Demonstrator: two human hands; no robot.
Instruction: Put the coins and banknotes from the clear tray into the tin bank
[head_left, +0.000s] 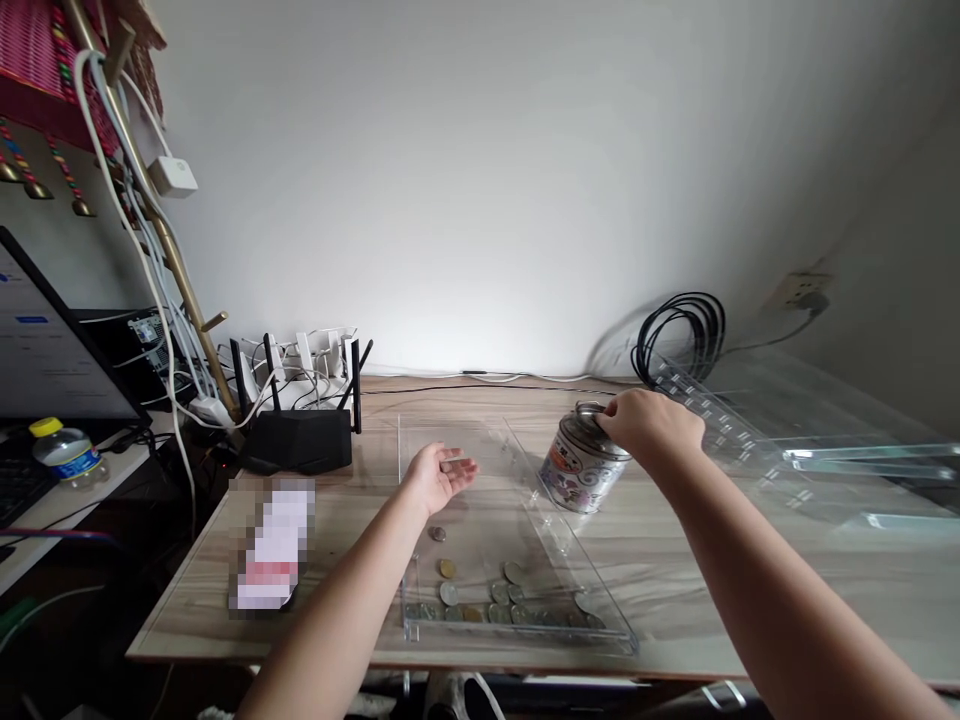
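My right hand [651,424] is closed on the top of a round metal tin [585,462] with a printed, patterned side. The tin tilts a little on the right side of the table; my fingertips at its lid are partly hidden. Palm up and fingers apart, my left hand [441,476] is over a clear plastic tray [517,500] and holds nothing. Several coins [498,612] lie in the tray, most of them along its near edge. A yellowish coin [447,568] and a silver coin [438,534] lie farther up, below my left hand.
A black router [296,440] with antennas and tangled cables stands at the back left. Clear plastic panels [825,470] lie at the right, near a coiled black cable [679,335]. A pixelated item [274,545] lies at the front left. A bottle [69,455] stands by a monitor.
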